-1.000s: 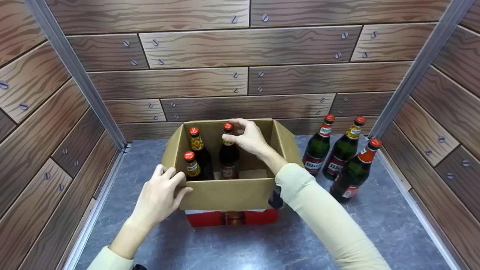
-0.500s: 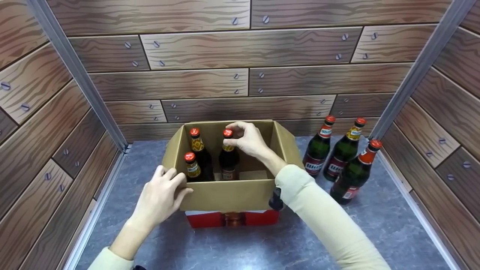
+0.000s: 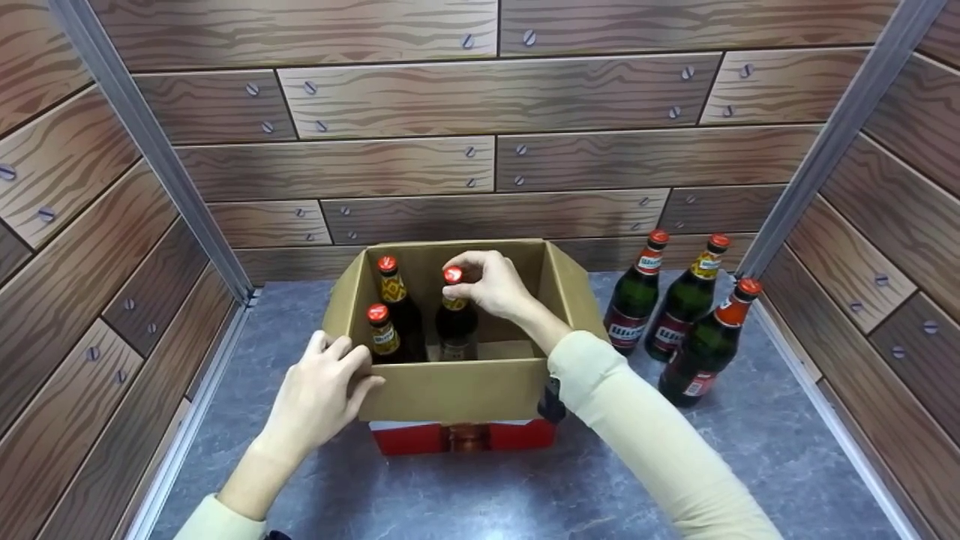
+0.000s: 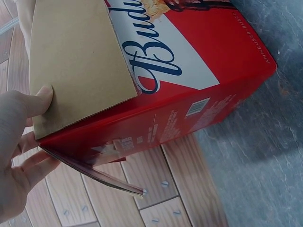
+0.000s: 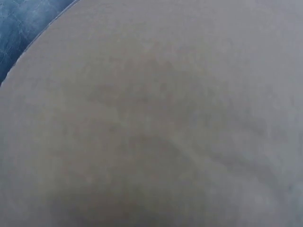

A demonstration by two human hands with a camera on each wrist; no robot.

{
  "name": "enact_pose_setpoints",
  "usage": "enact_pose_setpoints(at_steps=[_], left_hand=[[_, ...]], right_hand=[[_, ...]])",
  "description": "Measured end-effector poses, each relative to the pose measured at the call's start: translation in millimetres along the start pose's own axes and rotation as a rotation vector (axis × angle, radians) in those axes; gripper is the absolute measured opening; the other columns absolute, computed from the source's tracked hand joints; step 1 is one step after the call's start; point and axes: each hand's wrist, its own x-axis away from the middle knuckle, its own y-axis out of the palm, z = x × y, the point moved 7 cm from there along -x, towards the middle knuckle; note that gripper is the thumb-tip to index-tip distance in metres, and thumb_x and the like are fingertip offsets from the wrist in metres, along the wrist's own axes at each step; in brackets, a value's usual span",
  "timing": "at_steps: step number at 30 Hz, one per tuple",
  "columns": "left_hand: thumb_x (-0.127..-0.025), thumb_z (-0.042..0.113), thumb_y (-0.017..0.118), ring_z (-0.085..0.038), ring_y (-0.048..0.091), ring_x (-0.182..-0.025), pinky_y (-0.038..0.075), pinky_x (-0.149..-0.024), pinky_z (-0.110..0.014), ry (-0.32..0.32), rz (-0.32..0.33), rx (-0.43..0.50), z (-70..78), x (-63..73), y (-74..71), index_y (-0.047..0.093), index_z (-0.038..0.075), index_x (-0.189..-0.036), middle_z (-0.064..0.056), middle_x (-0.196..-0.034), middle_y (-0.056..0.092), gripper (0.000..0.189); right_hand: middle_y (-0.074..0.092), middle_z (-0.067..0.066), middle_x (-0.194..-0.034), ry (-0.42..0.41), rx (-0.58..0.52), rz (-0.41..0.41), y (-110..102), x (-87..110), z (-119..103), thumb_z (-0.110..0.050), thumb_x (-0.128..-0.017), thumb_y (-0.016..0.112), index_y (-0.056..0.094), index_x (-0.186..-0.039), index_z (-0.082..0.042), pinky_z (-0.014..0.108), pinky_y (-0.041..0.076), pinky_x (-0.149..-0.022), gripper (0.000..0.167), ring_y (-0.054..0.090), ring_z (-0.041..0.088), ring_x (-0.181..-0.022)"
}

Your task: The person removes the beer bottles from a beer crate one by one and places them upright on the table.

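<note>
In the head view, my right hand point(image 3: 491, 285) pinches a beer bottle point(image 3: 456, 322) by its neck, just under the red cap. That bottle stands upright inside an open cardboard box point(image 3: 457, 391), its base hidden behind the front flap. At the box's near left corner, my left hand point(image 3: 319, 386) grips the flap. The left wrist view shows the thumb point(image 4: 43, 97) pressed on the brown flap point(image 4: 80, 66), with fingers curled behind the corner. Two more beer bottles, one in front point(image 3: 385, 337) and one behind point(image 3: 402, 311), are in the box's left side.
Right of the box, three green beer bottles point(image 3: 630, 304) stand close together on the grey table point(image 3: 795, 442). Wood-patterned panels point(image 3: 480, 90) close in the back and sides. A sleeve point(image 5: 151, 118) fills most of the right wrist view.
My right hand has lowered the pinched beer bottle a little deeper into the box. My left hand keeps its place at the box's corner.
</note>
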Motion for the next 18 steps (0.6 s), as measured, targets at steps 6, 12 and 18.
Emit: enact_pose_setpoints(at_steps=[6,12,18], left_hand=[[-0.08,0.027,0.091,-0.029,0.054,-0.085,0.056,-0.054,-0.04,-0.003,0.003,0.001,-0.1,-0.1,0.3,0.062,0.013,-0.088,-0.004,-0.083,0.059,0.033],[-0.08,0.028,0.091,-0.029,0.053,-0.084,0.056,-0.054,-0.04,-0.001,0.006,-0.004,0.1,-0.4,0.2,0.063,0.013,-0.089,-0.005,-0.083,0.059,0.033],[-0.08,0.027,0.091,-0.029,0.053,-0.084,0.056,-0.054,-0.04,0.0,0.005,0.0,0.3,-0.5,0.0,0.062,0.013,-0.088,-0.004,-0.081,0.058,0.033]], right_hand=[[0.073,-0.005,-0.085,-0.011,0.072,0.06,-5,3.4,-3,-0.004,-0.08,0.087,0.08,-0.101,-0.009,0.019,0.05,-0.076,0.023,0.061,0.001,-0.075],[0.071,-0.004,-0.084,-0.029,0.098,0.109,-11,5.3,-1,-0.002,-0.08,0.086,0.08,-0.1,-0.006,0.019,0.048,-0.074,0.021,0.058,0.003,-0.074],[0.074,0.001,-0.086,-0.022,0.13,0.139,-16,6.6,1,-0.005,-0.081,0.086,0.08,-0.101,-0.006,0.021,0.049,-0.075,0.021,0.06,0.005,-0.075]])
